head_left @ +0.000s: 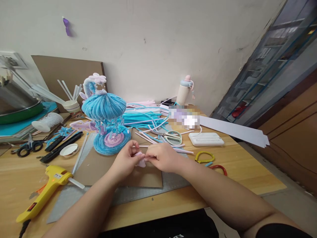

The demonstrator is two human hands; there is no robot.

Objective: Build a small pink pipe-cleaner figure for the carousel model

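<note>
Between my two hands is a small pale pink fuzzy piece, which looks like bent pipe cleaner; its exact shape is partly covered by my fingers. My left hand pinches its left side with thumb and forefinger. From the right, my right hand is closed on it with the fingertips. Both hands are over a brown cardboard sheet. Just behind my left hand stands a blue and pink pipe-cleaner jellyfish on a round coiled blue and pink base.
Blue, pink and white pipe cleaners lie behind my hands, with scissors among them. At left front is a yellow glue gun. A white power bank, yellow-and-red-handled pliers and a bottle are right.
</note>
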